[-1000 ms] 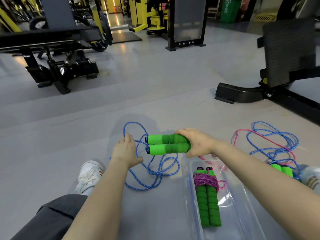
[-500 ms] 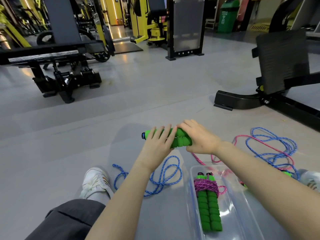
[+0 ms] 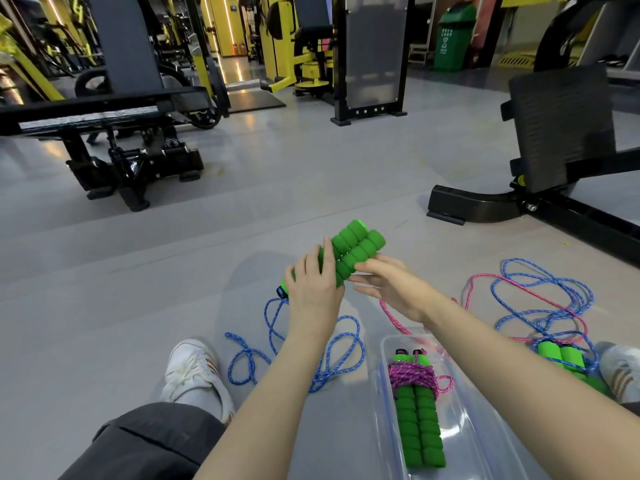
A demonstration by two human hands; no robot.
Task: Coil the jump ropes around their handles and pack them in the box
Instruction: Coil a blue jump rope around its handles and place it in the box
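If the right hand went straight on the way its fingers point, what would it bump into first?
Probably the green handles, gripped by the left hand; the right hand seems nearly touching them.

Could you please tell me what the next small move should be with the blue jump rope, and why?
Probably the right hand should take the blue rope and start winding it: the left hand grips both green handles together, the right is open, and the rope lies loose on the floor.

The left hand [image 3: 313, 289] grips a pair of green ribbed foam handles [image 3: 356, 249], held tilted above the grey floor [image 3: 138, 323]. The right hand [image 3: 394, 289] touches them with straight fingers. Their blue braided rope [image 3: 242, 344] lies loose beside a clear plastic box [image 3: 385, 375].
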